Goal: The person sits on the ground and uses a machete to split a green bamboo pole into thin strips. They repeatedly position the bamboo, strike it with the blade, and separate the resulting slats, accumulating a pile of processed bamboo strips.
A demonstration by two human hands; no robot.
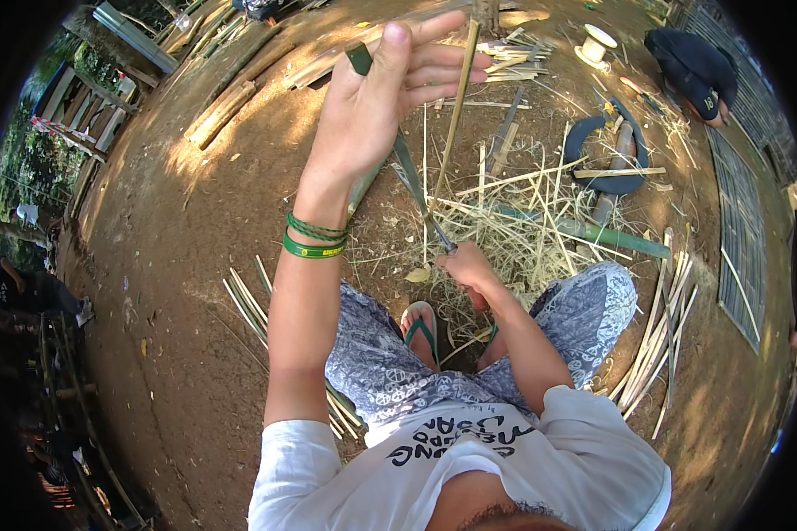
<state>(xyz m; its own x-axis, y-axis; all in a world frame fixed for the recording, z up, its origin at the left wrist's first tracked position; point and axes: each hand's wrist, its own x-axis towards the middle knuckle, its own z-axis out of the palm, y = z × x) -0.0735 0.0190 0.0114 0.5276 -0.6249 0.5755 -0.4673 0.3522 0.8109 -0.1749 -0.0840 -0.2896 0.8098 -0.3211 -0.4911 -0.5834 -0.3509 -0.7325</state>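
My left hand [385, 84] is raised at the top middle, palm showing and fingers stretched out to the right. A small dark green piece [359, 59] shows beside its thumb; what it is I cannot tell. A thin bamboo strip [452, 124] stands tilted, crossing by the left fingers, which are not wrapped round it. Low between my knees, my right hand [471, 267] is closed round the handle of a knife [409, 173]. The long blade points up and left, and the strip's lower end meets it or passes close by.
Pale shavings [514, 239] and a green bamboo pole [593, 234] lie ahead. Cut strips [660, 332] are bundled at the right. A curved black object [615, 181], white spool [596, 44] and woven bamboo panel [737, 239] are farther right. A person [692, 71] bends at the far right.
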